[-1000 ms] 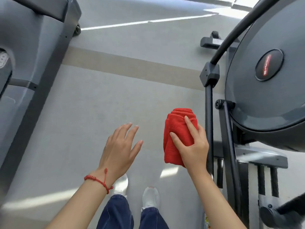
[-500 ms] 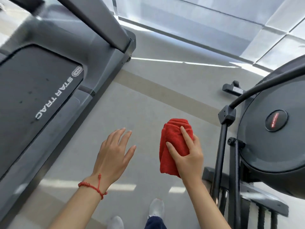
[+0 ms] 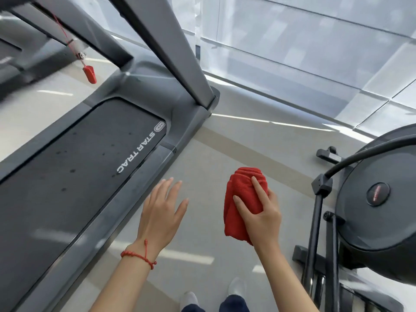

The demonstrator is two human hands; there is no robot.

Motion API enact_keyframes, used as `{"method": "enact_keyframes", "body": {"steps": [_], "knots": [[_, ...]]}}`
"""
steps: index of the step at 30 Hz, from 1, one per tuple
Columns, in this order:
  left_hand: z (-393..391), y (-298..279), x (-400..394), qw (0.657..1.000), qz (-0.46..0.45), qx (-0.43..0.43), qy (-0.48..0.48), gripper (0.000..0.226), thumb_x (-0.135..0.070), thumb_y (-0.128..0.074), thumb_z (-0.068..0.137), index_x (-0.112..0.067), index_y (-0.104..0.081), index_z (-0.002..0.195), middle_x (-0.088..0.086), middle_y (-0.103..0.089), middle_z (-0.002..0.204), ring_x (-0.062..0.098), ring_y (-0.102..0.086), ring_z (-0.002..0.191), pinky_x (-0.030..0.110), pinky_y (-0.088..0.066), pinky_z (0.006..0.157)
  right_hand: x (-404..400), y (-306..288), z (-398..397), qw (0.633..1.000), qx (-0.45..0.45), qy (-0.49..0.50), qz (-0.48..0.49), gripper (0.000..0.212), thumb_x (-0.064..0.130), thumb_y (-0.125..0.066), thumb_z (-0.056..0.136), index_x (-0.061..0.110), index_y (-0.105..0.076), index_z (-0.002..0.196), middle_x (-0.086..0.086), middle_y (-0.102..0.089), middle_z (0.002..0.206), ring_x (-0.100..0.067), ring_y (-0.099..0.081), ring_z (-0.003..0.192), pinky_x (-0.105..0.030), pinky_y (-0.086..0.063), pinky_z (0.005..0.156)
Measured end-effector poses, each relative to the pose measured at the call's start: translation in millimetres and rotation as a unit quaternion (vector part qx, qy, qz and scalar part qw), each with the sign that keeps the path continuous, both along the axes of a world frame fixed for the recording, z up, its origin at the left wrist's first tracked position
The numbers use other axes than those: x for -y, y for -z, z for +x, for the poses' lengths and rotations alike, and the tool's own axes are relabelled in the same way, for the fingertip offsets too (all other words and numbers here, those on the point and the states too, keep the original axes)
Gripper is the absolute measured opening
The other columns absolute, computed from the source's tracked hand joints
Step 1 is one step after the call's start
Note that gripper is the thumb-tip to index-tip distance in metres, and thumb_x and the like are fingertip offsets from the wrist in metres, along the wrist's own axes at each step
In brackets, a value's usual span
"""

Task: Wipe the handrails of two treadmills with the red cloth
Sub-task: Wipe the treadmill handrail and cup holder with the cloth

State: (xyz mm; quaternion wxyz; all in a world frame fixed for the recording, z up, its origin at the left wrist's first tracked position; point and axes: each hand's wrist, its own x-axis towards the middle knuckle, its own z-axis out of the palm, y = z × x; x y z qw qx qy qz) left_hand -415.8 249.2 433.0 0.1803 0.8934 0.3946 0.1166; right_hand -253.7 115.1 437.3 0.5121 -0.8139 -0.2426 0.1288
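My right hand (image 3: 261, 218) grips a folded red cloth (image 3: 242, 194), held upright over the floor in the aisle. My left hand (image 3: 161, 213), with a red string bracelet at the wrist, floats open with fingers spread, just right of the treadmill's side rail. The grey Star Trac treadmill (image 3: 74, 167) fills the left, its black belt running toward me. Two grey uprights (image 3: 180, 57) rise from its front end toward the top of the frame. No handrail is visible. A second treadmill (image 3: 20, 64) shows at the far upper left.
An elliptical machine (image 3: 378, 203) with a dark round housing and black bars stands close on my right. A red safety clip (image 3: 90, 74) dangles on a cord over the treadmill. Glass wall panels (image 3: 304, 52) lie ahead. My feet stand in the grey aisle (image 3: 202, 262).
The view has swung up and left, bringing the treadmill deck, uprights and safety clip into sight. Both hands keep their pose, the cloth still in the right one.
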Motion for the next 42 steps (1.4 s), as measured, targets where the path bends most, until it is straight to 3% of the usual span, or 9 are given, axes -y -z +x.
{"method": "enact_keyframes", "body": {"steps": [4,10,18,25,28,35,39,42], "knots": [[-27,-39,-2,1.000,0.026,-0.007,0.001,0.055,-0.044,-0.029,0.092,-0.006,-0.058,0.121,0.015,-0.056,0.126,0.034,-0.050,0.119,0.049,-0.045,0.089,-6,-48,-26,1.000,-0.007,-0.022,0.021,0.062,0.024,-0.076,0.072,0.039,-0.046,0.125,0.001,-0.049,0.117,-0.011,-0.051,0.103,-0.021,-0.036,0.092],[-60,-95,0,0.998,0.057,0.003,-0.018,0.066,-0.050,-0.013,0.098,-0.007,-0.058,0.120,0.014,-0.058,0.124,0.033,-0.052,0.117,0.048,-0.047,0.086,-15,-108,-50,0.997,-0.002,-0.068,0.041,0.061,0.026,-0.075,0.074,0.043,-0.046,0.124,0.006,-0.047,0.120,-0.010,-0.048,0.106,-0.022,-0.035,0.092],[-88,-148,-5,0.994,0.085,0.011,-0.072,0.073,-0.053,-0.008,0.098,-0.006,-0.060,0.118,0.015,-0.058,0.123,0.034,-0.052,0.116,0.049,-0.047,0.086,-36,-168,-60,0.989,0.016,-0.129,0.066,0.059,0.026,-0.075,0.074,0.037,-0.049,0.126,0.005,-0.049,0.116,-0.010,-0.049,0.103,-0.021,-0.035,0.089],[-114,-186,-8,0.982,0.133,0.027,-0.129,0.054,-0.042,-0.032,0.091,-0.006,-0.060,0.120,0.015,-0.057,0.126,0.033,-0.051,0.119,0.048,-0.046,0.088,-64,-207,-73,0.974,0.023,-0.202,0.101,0.058,0.026,-0.073,0.075,0.036,-0.049,0.127,0.010,-0.049,0.113,-0.004,-0.049,0.100,-0.015,-0.034,0.087],[-130,-196,-10,0.979,0.137,0.030,-0.151,0.054,-0.042,-0.031,0.091,-0.006,-0.058,0.121,0.015,-0.056,0.128,0.032,-0.048,0.121,0.048,-0.045,0.089,-76,-218,-86,0.967,0.026,-0.228,0.109,0.058,0.027,-0.073,0.075,0.040,-0.049,0.126,0.009,-0.051,0.116,-0.006,-0.050,0.104,-0.012,-0.035,0.086],[-181,-207,-22,0.975,0.144,0.014,-0.169,0.057,-0.046,-0.026,0.094,-0.007,-0.059,0.120,0.014,-0.057,0.126,0.031,-0.051,0.119,0.046,-0.047,0.088,-100,-233,-134,0.958,0.042,-0.258,0.117,0.058,0.027,-0.074,0.075,0.040,-0.050,0.126,0.009,-0.050,0.118,-0.007,-0.052,0.106,-0.022,-0.039,0.092],[-217,-210,-37,0.977,0.143,0.025,-0.156,0.056,-0.044,-0.029,0.093,-0.006,-0.059,0.120,0.016,-0.057,0.125,0.033,-0.050,0.120,0.048,-0.046,0.088,-113,-241,-170,0.959,0.047,-0.251,0.126,0.058,0.027,-0.074,0.074,0.041,-0.051,0.125,0.011,-0.050,0.116,-0.004,-0.051,0.105,-0.018,-0.038,0.090],[-248,-212,-50,0.980,0.144,0.028,-0.134,0.055,-0.042,-0.031,0.092,-0.005,-0.059,0.121,0.017,-0.057,0.125,0.033,-0.050,0.120,0.049,-0.046,0.088,-122,-246,-204,0.962,0.047,-0.232,0.136,0.057,0.027,-0.074,0.074,0.039,-0.052,0.125,0.011,-0.051,0.116,0.001,-0.052,0.101,-0.004,-0.037,0.085]]}}
